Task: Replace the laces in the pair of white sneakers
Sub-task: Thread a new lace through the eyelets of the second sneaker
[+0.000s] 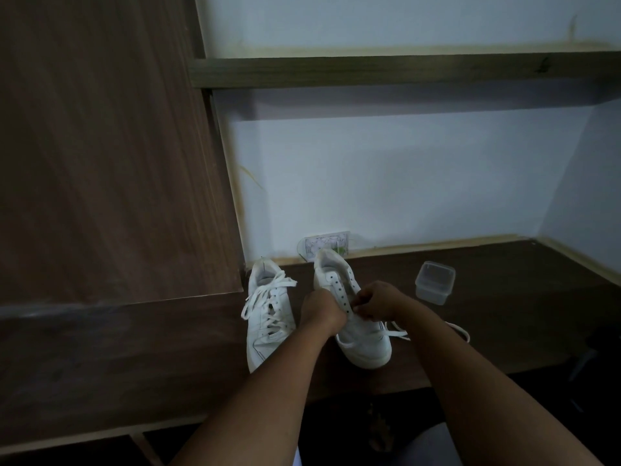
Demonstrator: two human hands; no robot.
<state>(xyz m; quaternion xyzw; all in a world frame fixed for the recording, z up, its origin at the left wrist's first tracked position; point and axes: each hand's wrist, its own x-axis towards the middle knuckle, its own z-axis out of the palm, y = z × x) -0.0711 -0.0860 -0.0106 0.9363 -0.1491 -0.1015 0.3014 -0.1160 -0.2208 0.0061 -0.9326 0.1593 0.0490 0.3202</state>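
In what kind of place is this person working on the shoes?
Probably a room at home, at a built-in desk nook: a dark wooden desk against a pale wall, a wooden shelf above, and a wall socket behind the sneakers.

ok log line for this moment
left hand: holds right sneaker | right hand: pinches lace at eyelets | left sneaker: laced
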